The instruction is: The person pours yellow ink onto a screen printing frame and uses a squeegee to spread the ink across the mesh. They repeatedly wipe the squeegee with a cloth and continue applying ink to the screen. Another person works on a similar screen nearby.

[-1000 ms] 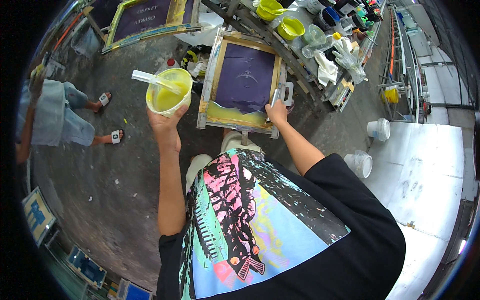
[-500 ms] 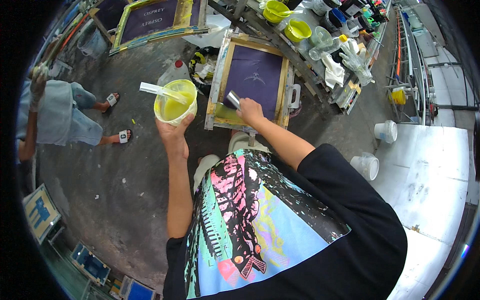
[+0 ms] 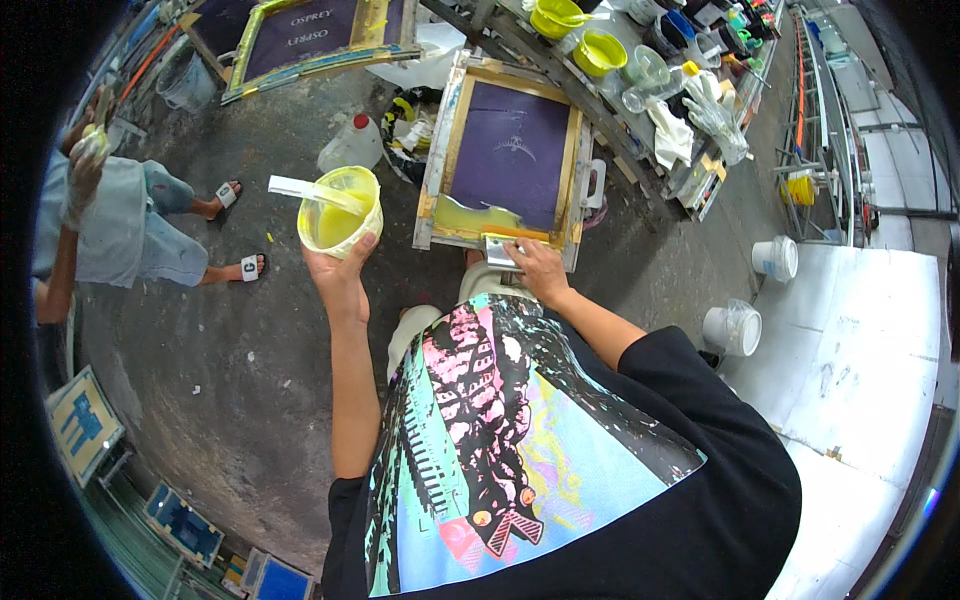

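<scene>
My left hand (image 3: 340,285) is wrapped round a plastic tub (image 3: 362,232) of pale yellow ink, held up left of the screen. A white spatula (image 3: 305,189) leans in it, its handle over the rim. My right hand (image 3: 541,270) grips a squeegee (image 3: 500,252) with a silvery metal holder, at the near edge of a screen-printing frame (image 3: 436,180). The frame has purple mesh (image 3: 507,150) with a small pale emblem. A wet streak of yellow ink (image 3: 472,216) lies across the mesh's near end, just beyond the squeegee. My fingers partly hide the squeegee.
Yellow ink bowls (image 3: 600,52), a clear bottle (image 3: 650,92) and gloves (image 3: 715,115) crowd the bench at upper right. A jug (image 3: 350,145) and a black-lined bin (image 3: 412,135) stand behind the tub. A co-worker (image 3: 115,215) is at left. White buckets (image 3: 735,328) sit at right.
My right hand has drawn the squeegee toward me, from over the mesh to the frame's near edge. The yellow streak shows more fully. My left hand and tub have shifted slightly left and nearer.
</scene>
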A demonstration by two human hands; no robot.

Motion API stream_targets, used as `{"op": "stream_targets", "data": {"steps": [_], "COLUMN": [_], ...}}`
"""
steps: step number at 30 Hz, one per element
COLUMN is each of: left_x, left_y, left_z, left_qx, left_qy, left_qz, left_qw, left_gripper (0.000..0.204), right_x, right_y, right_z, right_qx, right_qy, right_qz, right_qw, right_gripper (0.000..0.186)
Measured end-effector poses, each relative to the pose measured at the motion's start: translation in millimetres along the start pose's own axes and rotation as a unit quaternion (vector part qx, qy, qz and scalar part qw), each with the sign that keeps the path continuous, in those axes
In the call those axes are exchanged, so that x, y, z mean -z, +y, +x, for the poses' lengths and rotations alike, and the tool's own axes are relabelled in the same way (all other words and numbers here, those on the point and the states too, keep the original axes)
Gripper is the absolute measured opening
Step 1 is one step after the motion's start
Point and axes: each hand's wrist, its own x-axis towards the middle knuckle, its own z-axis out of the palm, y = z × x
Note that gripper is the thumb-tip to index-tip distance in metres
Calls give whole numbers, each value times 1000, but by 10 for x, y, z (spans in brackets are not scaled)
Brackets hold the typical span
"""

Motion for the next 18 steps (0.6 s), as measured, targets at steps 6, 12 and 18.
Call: {"op": "stream_targets", "data": {"steps": [6,12,18], "left_x": [-58,40,-4], "left_y": [-20,-64,-17], "left_z": [21,30,43], "left_qx": [-16,-20,-23], "left_qy": [-12,28,40], "left_qz": [6,21,47], "left_qw": [1000,999,998], "left_gripper": [85,89,92], "right_x": [133,447,403], "right_y": [21,343,1252], "right_z": [-228,445,1977], "right_qx": [2,10,9], "right_qy": [-70,-3,103], "right_qz": [13,4,49], "right_qw": [997,1000,993], "right_gripper": [60,57,44]}}
